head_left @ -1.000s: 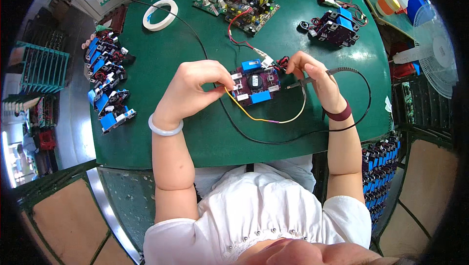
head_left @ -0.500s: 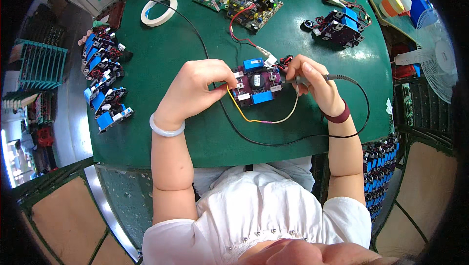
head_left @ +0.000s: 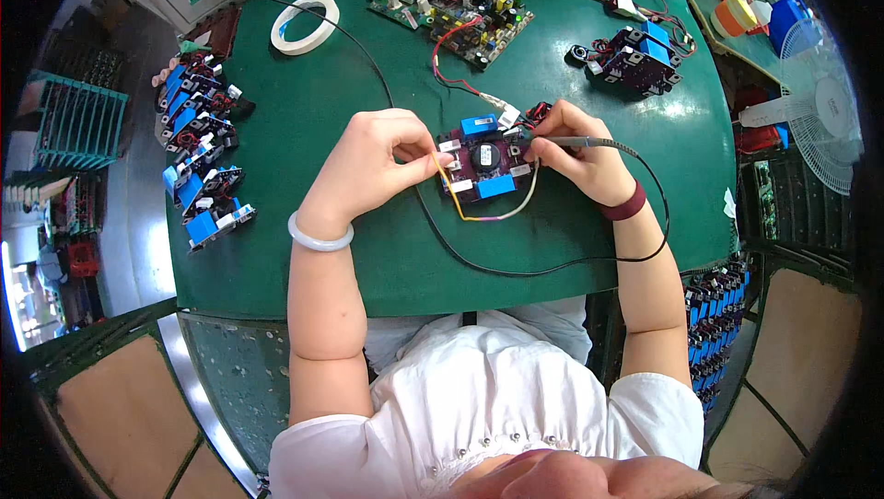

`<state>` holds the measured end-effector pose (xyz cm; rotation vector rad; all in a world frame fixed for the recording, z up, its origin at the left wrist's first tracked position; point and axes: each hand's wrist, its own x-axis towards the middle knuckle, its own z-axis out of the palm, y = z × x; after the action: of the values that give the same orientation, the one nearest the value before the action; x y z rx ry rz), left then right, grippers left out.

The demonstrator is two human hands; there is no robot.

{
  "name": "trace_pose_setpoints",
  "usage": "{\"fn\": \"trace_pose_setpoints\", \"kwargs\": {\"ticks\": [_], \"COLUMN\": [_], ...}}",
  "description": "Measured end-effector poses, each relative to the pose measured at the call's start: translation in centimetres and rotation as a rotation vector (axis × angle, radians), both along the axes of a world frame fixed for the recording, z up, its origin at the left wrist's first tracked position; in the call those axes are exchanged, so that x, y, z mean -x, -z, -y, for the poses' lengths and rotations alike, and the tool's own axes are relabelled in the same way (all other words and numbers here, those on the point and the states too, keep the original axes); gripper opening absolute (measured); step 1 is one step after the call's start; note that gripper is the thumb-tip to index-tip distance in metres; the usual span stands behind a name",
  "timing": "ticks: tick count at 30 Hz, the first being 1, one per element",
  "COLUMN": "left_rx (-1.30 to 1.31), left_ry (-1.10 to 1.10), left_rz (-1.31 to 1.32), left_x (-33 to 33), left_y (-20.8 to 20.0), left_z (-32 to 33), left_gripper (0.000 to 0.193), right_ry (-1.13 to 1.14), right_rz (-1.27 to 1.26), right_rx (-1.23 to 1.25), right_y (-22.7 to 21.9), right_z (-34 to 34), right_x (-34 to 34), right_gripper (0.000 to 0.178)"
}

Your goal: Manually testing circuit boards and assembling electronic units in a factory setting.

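Observation:
A dark purple circuit board [head_left: 502,156] with blue blocks and a round black part lies on the green table between my hands. My left hand [head_left: 382,156] pinches the yellow end of a thin wire lead [head_left: 457,200] at the board's left edge. The lead loops below the board and turns whitish toward my right hand. On the right, my right hand [head_left: 580,151] is closed on a grey test probe [head_left: 575,141], its tip over the board's upper right part. A black cable [head_left: 516,272] runs from the probe, round below the board and up to the far left.
A larger green circuit board [head_left: 451,9] lies at the back, joined by red and black wires to a white connector [head_left: 508,116]. Assembled boards [head_left: 184,145] line the left edge; another board stack [head_left: 637,62] stands back right. A tape roll [head_left: 306,25] and a white fan [head_left: 815,103] flank the workspace.
My right hand has shifted left and brought the probe tip over the board's upper right part. My left hand has moved slightly, still pinching the yellow wire end. The view has shifted slightly.

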<state>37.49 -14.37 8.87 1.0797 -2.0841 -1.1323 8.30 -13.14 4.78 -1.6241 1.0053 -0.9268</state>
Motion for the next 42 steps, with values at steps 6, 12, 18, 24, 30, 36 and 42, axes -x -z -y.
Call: {"fn": "trace_pose_setpoints", "kwargs": {"ticks": [6,12,18,24,30,36,42], "left_rx": [-0.043,-0.074,-0.055,0.024,-0.004,-0.048,-0.101], "left_ry": [-0.024,-0.051,-0.085,-0.076,-0.096,-0.066,-0.129], "left_rz": [0.012,0.0,-0.004,0.038,0.051,0.057,0.053], "left_x": [0.4,0.5,0.3,0.4,0.3,0.5,0.1], "left_y": [0.1,0.8,0.3,1.3,1.4,1.2,0.7], "left_z": [-0.4,0.0,0.0,0.0,-0.6,0.1,0.3], "left_gripper": [0.016,0.017,0.017,0.023,0.024,0.025,0.021], "right_ry": [0.027,0.045,0.05,0.072,0.06,0.022,-0.029], "right_rz": [-0.15,-0.194,-0.217,-0.234,-0.21,0.159,-0.028], "right_rx": [0.175,0.246,0.294,0.308,0.146,-0.044,0.094], "right_y": [-0.5,-0.5,-1.0,-0.5,-0.6,0.9,-0.3], "right_z": [0.1,0.3,0.4,-0.4,-1.1,-0.3,0.3], "right_x": [-0.1,-0.3,-0.9,-0.7,-0.6,0.7,-0.1], "right_gripper": [0.014,0.015,0.014,0.015,0.015,0.01,0.012]}}
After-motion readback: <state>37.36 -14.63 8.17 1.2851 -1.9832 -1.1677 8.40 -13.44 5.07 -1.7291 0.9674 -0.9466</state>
